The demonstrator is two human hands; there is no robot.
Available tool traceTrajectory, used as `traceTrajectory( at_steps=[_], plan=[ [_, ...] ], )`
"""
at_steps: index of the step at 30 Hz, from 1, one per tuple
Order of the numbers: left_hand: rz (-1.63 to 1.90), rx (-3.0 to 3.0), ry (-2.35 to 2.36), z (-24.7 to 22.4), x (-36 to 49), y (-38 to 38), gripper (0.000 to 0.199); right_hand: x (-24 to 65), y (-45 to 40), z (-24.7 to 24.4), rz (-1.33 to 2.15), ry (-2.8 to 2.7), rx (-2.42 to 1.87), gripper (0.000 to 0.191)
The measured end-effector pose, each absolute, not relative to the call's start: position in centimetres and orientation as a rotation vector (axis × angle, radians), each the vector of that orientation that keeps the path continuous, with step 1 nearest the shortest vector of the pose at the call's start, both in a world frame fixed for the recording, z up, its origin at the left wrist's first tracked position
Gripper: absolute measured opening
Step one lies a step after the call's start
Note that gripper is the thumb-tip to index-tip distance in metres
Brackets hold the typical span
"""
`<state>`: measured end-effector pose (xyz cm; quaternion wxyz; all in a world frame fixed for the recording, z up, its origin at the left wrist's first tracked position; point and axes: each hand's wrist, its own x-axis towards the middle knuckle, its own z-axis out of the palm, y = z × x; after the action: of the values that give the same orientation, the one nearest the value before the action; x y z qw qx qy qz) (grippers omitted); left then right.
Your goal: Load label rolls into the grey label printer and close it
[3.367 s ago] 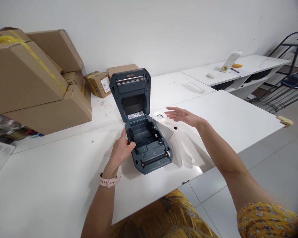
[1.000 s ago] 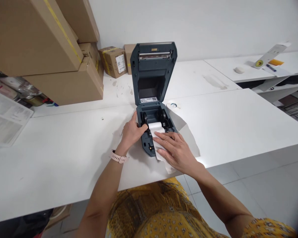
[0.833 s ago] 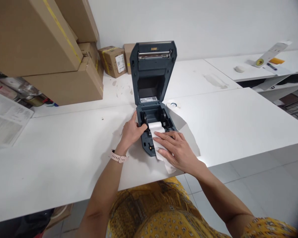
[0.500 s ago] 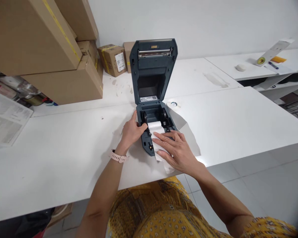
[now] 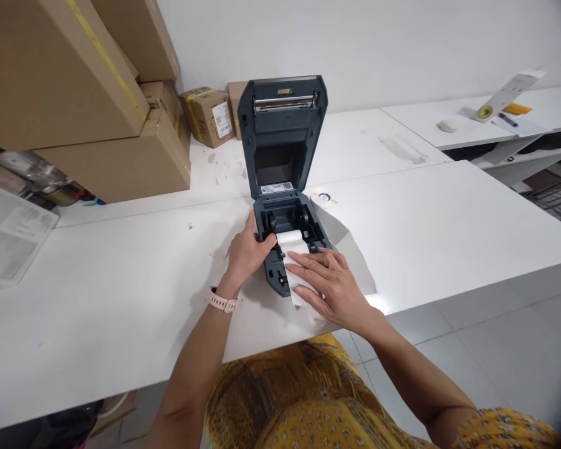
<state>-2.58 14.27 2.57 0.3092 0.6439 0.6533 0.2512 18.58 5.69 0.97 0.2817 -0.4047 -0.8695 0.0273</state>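
A dark grey-blue printer (image 5: 284, 156) stands on the white table with its lid raised. From its inside a strip of white paper (image 5: 292, 239) runs forward over the front edge. My left hand (image 5: 249, 251) grips the printer's left side, thumb over the rim beside the paper and index finger along the outer wall. My right hand (image 5: 330, 284) lies over the paper with its fingers spread, covering part of the strip and the printer's front right. A roll with white backing paper (image 5: 325, 197) lies just right of the printer.
Cardboard boxes (image 5: 116, 156) are stacked at the back left, with a smaller taped box (image 5: 208, 116) near the wall. Printed sheets in plastic (image 5: 14, 231) lie at the far left. A tape roll (image 5: 485, 112) and a pen (image 5: 508, 120) are at the back right.
The whole view has shifted slightly. Both hands keep nearly the same places on the printer and the paper.
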Motion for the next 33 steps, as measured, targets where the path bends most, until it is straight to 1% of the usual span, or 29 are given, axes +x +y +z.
traceTrajectory(
  at_steps=[3, 9, 15, 18, 20, 22, 25, 27, 28, 29, 30, 31, 33],
  plan=[
    [0.667, 1.71, 1.716, 2.5, -2.7, 14.3, 0.082, 18.7, 5.6, 0.9, 0.091, -2.33, -1.089, 0.036],
    [0.635, 1.715, 1.743, 2.5, -2.6, 14.3, 0.084, 19.0, 5.6, 0.7, 0.106, -2.313, -1.066, 0.037],
    [0.634, 1.703, 1.701, 2.7, -2.6, 14.2, 0.078, 18.8, 5.6, 0.2, 0.068, -2.3, -1.048, 0.034],
    [0.646, 1.701, 1.684, 2.5, -2.7, 14.2, 0.078, 19.3, 5.5, 0.5, 0.122, -2.321, -1.035, 0.037],
    [0.659, 1.714, 1.671, 2.5, -2.8, 14.3, 0.077, 20.1, 6.0, 1.7, 0.196, -2.323, -0.99, 0.04],
    [0.632, 1.728, 1.692, 2.6, -2.8, 14.4, 0.079, 21.3, 7.8, 3.9, 0.194, -2.241, -0.973, 0.043],
    [0.55, 1.735, 1.762, 2.8, -2.8, 14.3, 0.085, 22.4, 13.7, 8.5, 0.021, -1.994, -1.065, 0.048],
    [0.537, 1.749, 1.776, 2.8, -2.9, 13.8, 0.086, 22.2, 19.5, 11.7, 0.014, -1.89, -1.077, 0.058],
    [0.55, 1.763, 1.775, 2.6, -3.0, 13.4, 0.085, 21.8, 22.5, 13.1, 0.063, -1.843, -1.068, 0.066],
    [0.571, 1.78, 1.77, 2.4, -3.1, 12.8, 0.085, 21.3, 25.3, 14.2, 0.143, -1.808, -1.063, 0.078],
    [0.603, 1.796, 1.767, 2.2, -3.1, 12.0, 0.084, 20.7, 27.8, 15.1, 0.254, -1.813, -1.072, 0.098],
    [0.661, 1.817, 1.775, 1.9, -3.2, 11.1, 0.082, 20.1, 29.7, 15.7, 0.395, -1.816, -1.076, 0.113],
    [0.858, 1.892, 1.782, 1.2, -3.1, 8.9, 0.074, 19.0, 31.4, 16.2, 0.619, -1.755, -1.037, 0.101]
  ],
)
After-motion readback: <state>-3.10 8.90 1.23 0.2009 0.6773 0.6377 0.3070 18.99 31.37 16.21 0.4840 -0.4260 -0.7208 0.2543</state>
